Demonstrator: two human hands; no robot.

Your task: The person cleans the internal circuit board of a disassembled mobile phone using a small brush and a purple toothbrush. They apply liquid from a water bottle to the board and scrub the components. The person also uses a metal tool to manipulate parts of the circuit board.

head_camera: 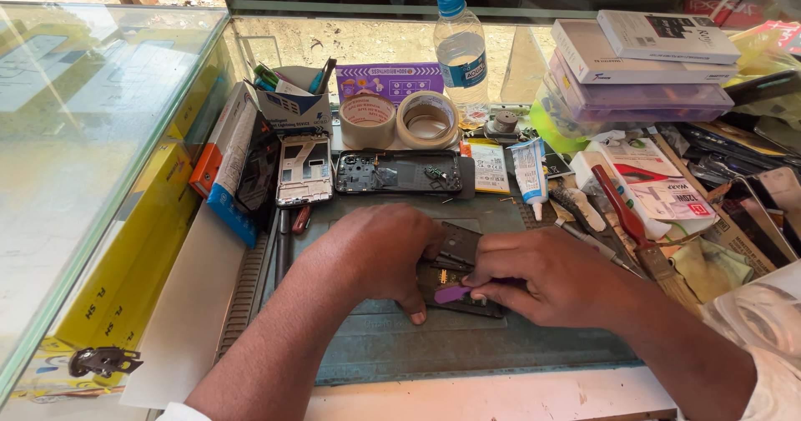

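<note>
Left hand point(380, 250) presses opened phone point(455, 275) flat on mat point(375, 337), mid-bench, fingers curled over its edge. Right hand point(542, 283) pinches purple pry tool point(452, 293) against phone. Phone likely light, stiff, fragile; hold by outer frame, clear of exposed circuitry.

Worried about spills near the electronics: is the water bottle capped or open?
Capped: the water bottle stands upright with its blue cap on.

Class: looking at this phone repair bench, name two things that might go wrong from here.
1. The right hand presses a purple pry tool into the opened phone that the left hand steadies; a slip might scratch its parts.
2. The glue tube lies beside the bare phone frame; a leak could foul it.
</note>
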